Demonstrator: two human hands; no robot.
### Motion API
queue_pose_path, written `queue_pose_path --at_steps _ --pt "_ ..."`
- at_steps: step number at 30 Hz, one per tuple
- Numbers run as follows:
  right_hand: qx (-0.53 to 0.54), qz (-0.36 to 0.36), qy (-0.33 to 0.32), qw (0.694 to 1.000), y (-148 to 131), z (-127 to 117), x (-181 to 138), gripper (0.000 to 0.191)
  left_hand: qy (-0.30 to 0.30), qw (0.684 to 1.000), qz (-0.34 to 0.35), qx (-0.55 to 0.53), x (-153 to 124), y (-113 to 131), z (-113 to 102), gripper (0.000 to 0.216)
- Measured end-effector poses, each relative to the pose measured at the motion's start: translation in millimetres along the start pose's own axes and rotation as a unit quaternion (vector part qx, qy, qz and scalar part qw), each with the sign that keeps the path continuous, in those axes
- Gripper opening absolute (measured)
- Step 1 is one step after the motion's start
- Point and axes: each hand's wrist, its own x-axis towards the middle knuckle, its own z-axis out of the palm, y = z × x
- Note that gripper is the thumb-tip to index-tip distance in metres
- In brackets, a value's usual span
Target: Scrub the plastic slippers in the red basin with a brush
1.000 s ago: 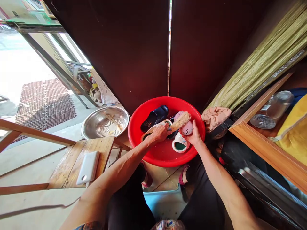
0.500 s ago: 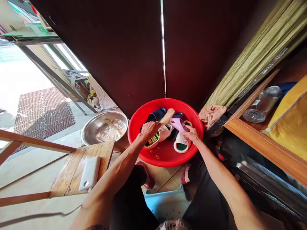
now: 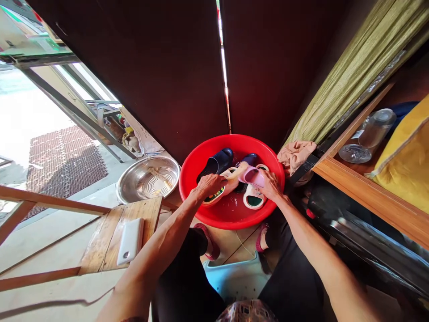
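My left hand (image 3: 208, 187) grips a wooden-backed bristle brush (image 3: 238, 173), whose pale bristles press against a pink slipper (image 3: 253, 177). My right hand (image 3: 270, 186) holds that slipper over a red plastic basin (image 3: 231, 144). Inside the basin, a white slipper with a striped insole (image 3: 214, 196) lies under my left hand. A white slipper with a green insole (image 3: 254, 200) sits near my right hand. Two navy slippers (image 3: 216, 163) (image 3: 250, 159) lie toward the far side, partly hidden. Shallow water wets the basin floor.
A steel basin (image 3: 148, 180) stands left of the red basin, beside a wooden stool (image 3: 114, 237) bearing a white rectangular object (image 3: 130, 241). A peach cloth (image 3: 296, 156) lies right, near a glass jar (image 3: 367, 136). Dark door panels rise behind.
The brush has swung from above the navy slipper back onto the pink slipper. My right hand has tilted the pink slipper. The view has shifted slightly.
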Motion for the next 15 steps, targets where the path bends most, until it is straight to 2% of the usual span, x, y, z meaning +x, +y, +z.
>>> queue_pose_path --at_steps 3,7,9,12,15 --pt "-0.072 0.024 -0.039 0.996 -2.4 0.9 -2.2 0.093 0.006 1.0 -0.003 0.005 -2.0 8.3 4.9 0.05" --pt "-0.124 0.066 -0.066 0.988 -12.7 3.1 -2.1 0.087 0.018 0.996 -0.077 0.028 3.6 12.8 2.6 0.052" --pt "-0.128 0.078 -0.064 0.987 -18.3 1.1 -2.2 0.081 0.018 0.997 -0.065 0.031 3.3 16.4 1.7 0.053" --pt "-0.128 0.095 -0.06 0.985 -21.9 -4.5 -2.4 0.077 0.038 0.999 -0.002 0.026 -3.0 22.9 3.1 0.053" --pt "-0.13 0.096 -0.051 0.986 -20.2 -8.2 -2.2 0.077 0.056 0.998 0.004 0.022 -8.2 22.6 3.3 0.052"
